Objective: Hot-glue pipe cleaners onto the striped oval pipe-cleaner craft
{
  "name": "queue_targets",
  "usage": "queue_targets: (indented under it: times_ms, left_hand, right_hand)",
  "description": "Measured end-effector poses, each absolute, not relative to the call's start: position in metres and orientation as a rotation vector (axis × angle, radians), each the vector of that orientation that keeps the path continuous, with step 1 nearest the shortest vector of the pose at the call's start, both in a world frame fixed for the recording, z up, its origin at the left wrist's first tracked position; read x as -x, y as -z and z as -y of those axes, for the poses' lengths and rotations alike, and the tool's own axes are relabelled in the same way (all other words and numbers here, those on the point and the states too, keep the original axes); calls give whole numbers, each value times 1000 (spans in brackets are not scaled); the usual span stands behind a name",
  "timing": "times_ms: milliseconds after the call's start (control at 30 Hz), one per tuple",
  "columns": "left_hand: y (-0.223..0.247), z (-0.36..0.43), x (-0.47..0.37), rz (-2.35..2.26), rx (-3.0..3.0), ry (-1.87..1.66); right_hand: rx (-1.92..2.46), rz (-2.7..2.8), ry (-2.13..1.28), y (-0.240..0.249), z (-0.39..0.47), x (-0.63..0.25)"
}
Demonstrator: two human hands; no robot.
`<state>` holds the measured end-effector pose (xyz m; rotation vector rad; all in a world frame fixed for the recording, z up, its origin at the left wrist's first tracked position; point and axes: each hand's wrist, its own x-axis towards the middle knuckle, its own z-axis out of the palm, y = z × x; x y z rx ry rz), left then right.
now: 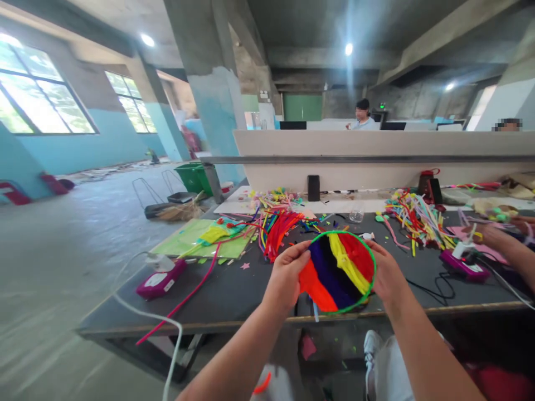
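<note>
Between my two hands is a round disc of fuzzy pipe cleaners (324,277), striped orange, dark blue, black, yellow and red inside a green rim. It is held up just over the table's front edge. My left hand (288,273) pinches its left side, thumb on the near face. On the opposite side my right hand (387,273) grips the rim near the red stripe; some of its fingers are hidden behind the disc. A heap of red and mixed pipe cleaners (282,231) lies on the table behind my left hand.
A green sheet (175,242) bears a yellow and teal pipe-cleaner piece (219,231). Purple power strips (161,280) with white cords sit left and right. More pipe cleaners (418,217) are piled at right, near a co-worker's hand (495,239). A white partition (368,145) stands behind.
</note>
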<state>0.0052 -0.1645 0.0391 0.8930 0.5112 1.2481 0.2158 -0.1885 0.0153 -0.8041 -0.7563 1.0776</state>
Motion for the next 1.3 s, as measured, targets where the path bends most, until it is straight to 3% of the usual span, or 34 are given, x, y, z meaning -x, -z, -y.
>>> queue_targets:
  times_ms: [333, 567, 1300]
  left_hand:
    - [-45, 156, -26, -349, -631, -1517]
    - [-52, 161, -31, -372, -623, -1589]
    - [-43, 174, -41, -418, -934, -1447]
  right_hand:
    - [624, 719, -1396, -8, 215, -128]
    - [556, 665, -1339, 8, 216, -101]
    - [647, 585, -1129, -15, 207, -135]
